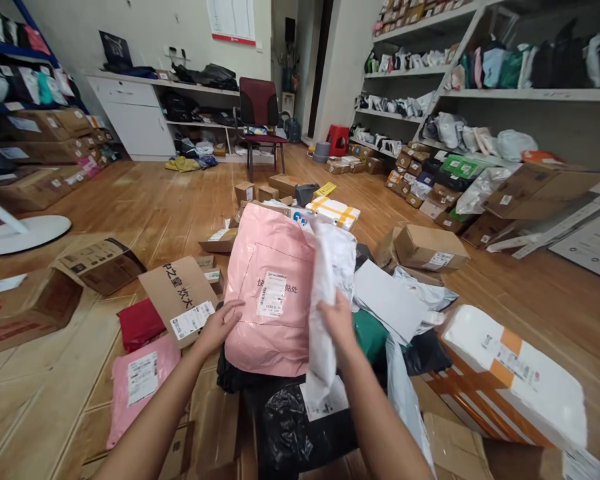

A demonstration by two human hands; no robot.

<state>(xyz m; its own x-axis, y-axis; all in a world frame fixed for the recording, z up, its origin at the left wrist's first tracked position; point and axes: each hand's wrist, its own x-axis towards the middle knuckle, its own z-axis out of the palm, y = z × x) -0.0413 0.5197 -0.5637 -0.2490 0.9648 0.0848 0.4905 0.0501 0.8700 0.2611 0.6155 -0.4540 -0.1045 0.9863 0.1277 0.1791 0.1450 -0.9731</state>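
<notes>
A large pink mailer bag (265,233) with a printed label leans up in the middle of the pile. My left hand (223,325) grips its lower left edge, fingers bent over the plastic. On its right side, a narrow white mailer bag (323,353) stands edge-on, blurred in part. My right hand (339,320) is closed on that white bag, right beside the pink one. Beneath them lies a black plastic parcel (295,427) with a white label. A green bag (371,333) and a flat white parcel (390,300) are to the right of my right hand.
Left of the pile are a small pink parcel (135,383), a red packet (140,323) and a brown carton (177,293). A taped white foam box (520,373) sits at right. Farther off stand a chair (259,113) and shelves (530,95) of parcels.
</notes>
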